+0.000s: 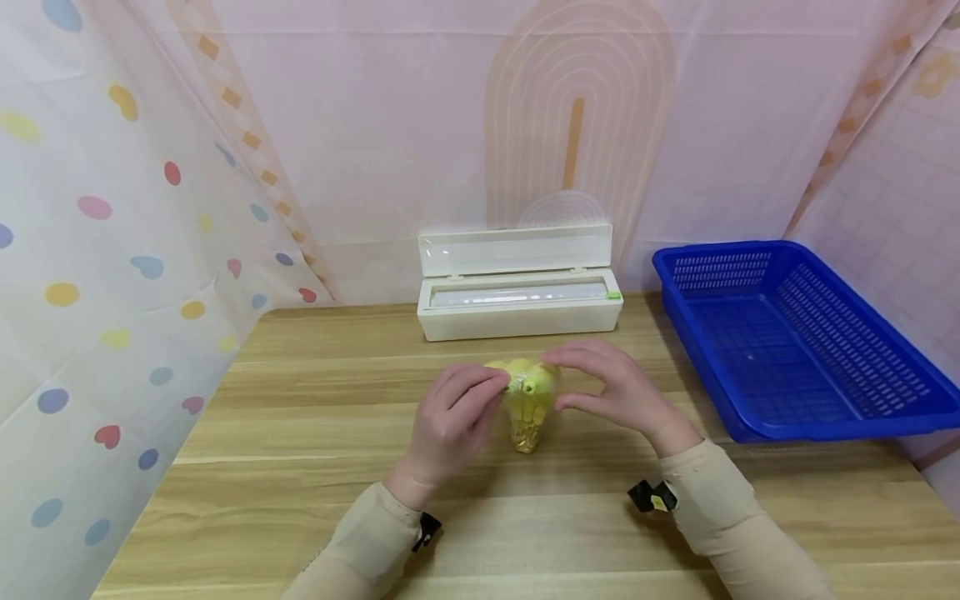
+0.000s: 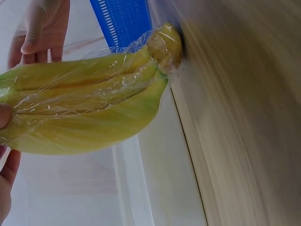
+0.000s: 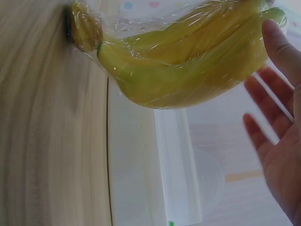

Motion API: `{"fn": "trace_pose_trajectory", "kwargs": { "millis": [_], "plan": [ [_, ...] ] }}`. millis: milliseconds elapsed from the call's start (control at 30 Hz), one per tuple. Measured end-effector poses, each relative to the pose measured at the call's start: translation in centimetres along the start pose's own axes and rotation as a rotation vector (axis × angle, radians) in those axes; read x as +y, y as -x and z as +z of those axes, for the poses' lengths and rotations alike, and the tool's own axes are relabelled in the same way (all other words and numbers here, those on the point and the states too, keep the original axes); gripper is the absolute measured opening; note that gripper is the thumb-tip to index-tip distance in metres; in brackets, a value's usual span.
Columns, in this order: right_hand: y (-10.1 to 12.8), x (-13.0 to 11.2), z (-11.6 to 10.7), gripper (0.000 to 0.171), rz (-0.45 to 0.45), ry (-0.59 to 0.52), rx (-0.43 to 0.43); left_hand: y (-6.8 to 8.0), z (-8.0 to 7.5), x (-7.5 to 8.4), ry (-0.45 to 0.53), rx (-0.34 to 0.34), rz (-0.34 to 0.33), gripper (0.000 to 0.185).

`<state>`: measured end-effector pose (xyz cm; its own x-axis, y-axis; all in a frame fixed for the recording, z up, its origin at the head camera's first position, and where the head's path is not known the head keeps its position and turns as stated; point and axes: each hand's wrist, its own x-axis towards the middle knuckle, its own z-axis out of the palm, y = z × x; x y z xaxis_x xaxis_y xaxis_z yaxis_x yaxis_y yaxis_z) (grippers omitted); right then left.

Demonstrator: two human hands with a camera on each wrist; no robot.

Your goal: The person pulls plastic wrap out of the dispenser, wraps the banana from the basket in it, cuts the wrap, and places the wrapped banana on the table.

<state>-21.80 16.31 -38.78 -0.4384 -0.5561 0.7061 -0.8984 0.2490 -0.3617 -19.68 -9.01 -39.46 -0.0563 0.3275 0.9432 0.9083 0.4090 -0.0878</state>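
The left hand (image 1: 450,417) pinches the top of the wrapped bananas (image 1: 527,400) – they stand on the tabletop (image 1: 300,467). The right hand (image 1: 615,392) is open just beside them – fingers relaxed, holding nothing.

Yellow bananas (image 1: 527,398) with green tinges under clear glossy film, a bright blue mesh basket (image 1: 795,333), a white dispenser box (image 1: 519,283), a pale wood-grain table (image 1: 300,467), pastel dots and hearts on the white curtain (image 1: 112,250)
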Motion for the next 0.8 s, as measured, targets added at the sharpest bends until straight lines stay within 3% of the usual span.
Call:
{"fn": "trace_pose_trajectory", "kwargs": {
  "millis": [333, 600, 800],
  "plan": [
    [0.6, -0.2, 0.4, 0.069, 0.458, -0.042, -0.039, 0.2, -0.6, -0.5, -0.011, -0.074, -0.084, 0.016],
    [1.1, 0.3, 1.8, 0.066, 0.663, -0.175, -0.057, 0.4, -1.1, -0.7, -0.047, -0.158, -0.138, 0.03],
    [1.9, 0.2, 2.8, 0.066, 0.789, -0.228, -0.15, 0.4, -1.3, -0.7, -0.075, -0.17, -0.161, 0.033]
  ]
}}
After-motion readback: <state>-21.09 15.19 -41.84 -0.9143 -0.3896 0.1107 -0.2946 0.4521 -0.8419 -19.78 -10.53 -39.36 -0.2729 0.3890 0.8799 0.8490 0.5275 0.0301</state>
